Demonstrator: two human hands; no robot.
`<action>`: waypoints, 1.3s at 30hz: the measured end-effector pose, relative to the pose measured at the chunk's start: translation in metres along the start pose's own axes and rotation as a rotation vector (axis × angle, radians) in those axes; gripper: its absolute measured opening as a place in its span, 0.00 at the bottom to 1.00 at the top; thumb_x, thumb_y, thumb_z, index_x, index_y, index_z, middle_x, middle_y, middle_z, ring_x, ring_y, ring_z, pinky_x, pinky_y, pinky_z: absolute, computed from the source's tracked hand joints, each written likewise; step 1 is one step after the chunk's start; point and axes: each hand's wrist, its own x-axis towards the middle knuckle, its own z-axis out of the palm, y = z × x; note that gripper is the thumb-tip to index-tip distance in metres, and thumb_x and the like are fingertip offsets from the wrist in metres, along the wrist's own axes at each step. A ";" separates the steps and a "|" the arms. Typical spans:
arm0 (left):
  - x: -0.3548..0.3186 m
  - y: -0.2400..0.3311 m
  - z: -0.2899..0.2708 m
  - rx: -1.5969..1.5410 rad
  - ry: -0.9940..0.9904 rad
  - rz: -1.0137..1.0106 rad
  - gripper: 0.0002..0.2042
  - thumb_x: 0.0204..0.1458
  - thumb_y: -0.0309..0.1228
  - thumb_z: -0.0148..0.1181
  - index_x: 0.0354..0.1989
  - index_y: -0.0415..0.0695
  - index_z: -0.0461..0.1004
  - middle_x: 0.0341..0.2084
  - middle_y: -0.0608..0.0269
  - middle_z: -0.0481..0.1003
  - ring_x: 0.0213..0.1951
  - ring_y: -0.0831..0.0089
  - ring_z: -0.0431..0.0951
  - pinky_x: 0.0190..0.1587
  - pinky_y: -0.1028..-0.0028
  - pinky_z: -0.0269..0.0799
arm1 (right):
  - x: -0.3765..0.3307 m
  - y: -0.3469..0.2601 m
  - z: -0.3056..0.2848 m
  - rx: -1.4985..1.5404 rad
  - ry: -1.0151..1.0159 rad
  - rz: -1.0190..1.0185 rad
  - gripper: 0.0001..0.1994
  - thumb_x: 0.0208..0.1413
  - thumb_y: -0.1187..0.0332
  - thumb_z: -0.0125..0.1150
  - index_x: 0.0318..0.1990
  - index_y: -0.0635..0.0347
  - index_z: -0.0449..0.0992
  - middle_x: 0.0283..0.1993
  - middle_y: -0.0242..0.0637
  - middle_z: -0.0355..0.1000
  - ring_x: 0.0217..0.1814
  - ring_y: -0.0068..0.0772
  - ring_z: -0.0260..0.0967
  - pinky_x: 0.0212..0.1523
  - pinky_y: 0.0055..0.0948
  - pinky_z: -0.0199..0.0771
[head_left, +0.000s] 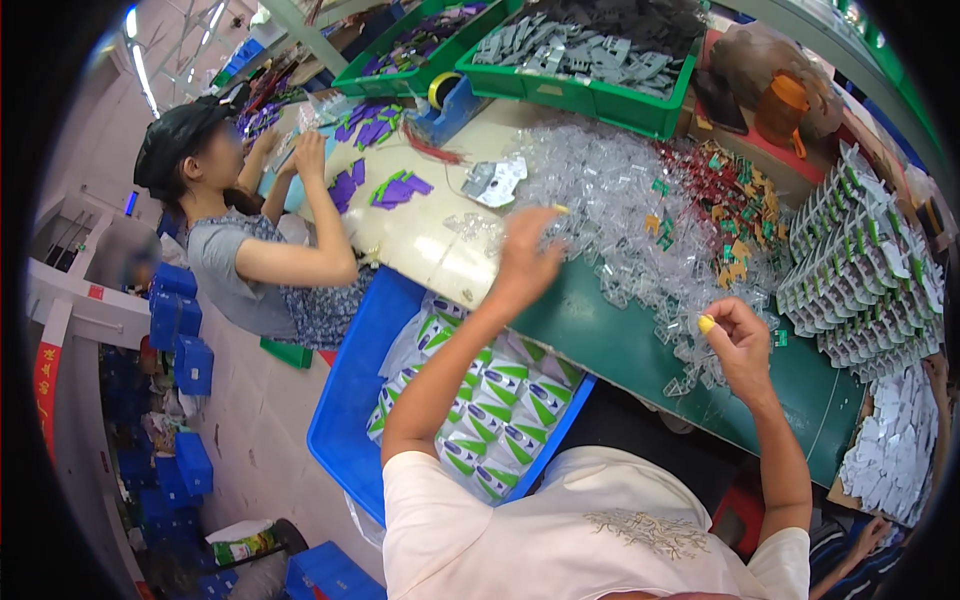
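Observation:
My left hand [528, 258] reaches over the near-left side of a heap of clear plastic parts [590, 180], its thumb and fingers apart and nothing visible between them. A yellow cover caps one of its fingertips. At the heap's near-right edge my right hand [738, 350] is closed in a pinch, its thumb capped in yellow. Whatever it pinches, if anything, is too small to tell. A grey-and-white plastic housing [495, 182] lies on the table left of the heap. Small red, green and orange parts [735, 195] are piled on the heap's right side.
A blue bin [335, 420] of white-and-green housings stands against the table's front edge. Stacked white-and-green parts [850, 270] rise at right, beside white pieces [893, 440]. Green trays [600, 95] line the back. An orange bottle [782, 105] stands back right. A co-worker [250, 240] works at left.

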 end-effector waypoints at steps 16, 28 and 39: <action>-0.038 -0.001 -0.031 0.242 -0.024 0.214 0.14 0.42 0.20 0.59 0.40 0.42 0.74 0.37 0.59 0.75 0.45 0.60 0.75 0.54 0.58 0.65 | -0.022 0.001 -0.013 -0.248 0.008 0.045 0.04 0.55 0.73 0.62 0.35 0.62 0.76 0.22 0.20 0.65 0.21 0.07 0.55 0.21 0.17 0.54; -0.146 0.101 -0.004 -0.122 -0.261 0.217 0.10 0.36 0.18 0.61 0.30 0.41 0.76 0.34 0.62 0.76 0.42 0.62 0.77 0.44 0.64 0.74 | -0.014 0.023 0.063 -0.823 -0.310 -0.571 0.07 0.47 0.76 0.61 0.35 0.61 0.72 0.31 0.39 0.68 0.30 0.40 0.72 0.27 0.36 0.72; -0.097 0.011 -0.030 0.023 0.045 0.148 0.11 0.47 0.17 0.55 0.39 0.40 0.76 0.38 0.51 0.77 0.43 0.52 0.77 0.47 0.60 0.73 | -0.019 0.025 0.071 -1.056 -0.469 -0.599 0.09 0.45 0.78 0.58 0.36 0.65 0.71 0.35 0.39 0.66 0.32 0.38 0.72 0.28 0.37 0.74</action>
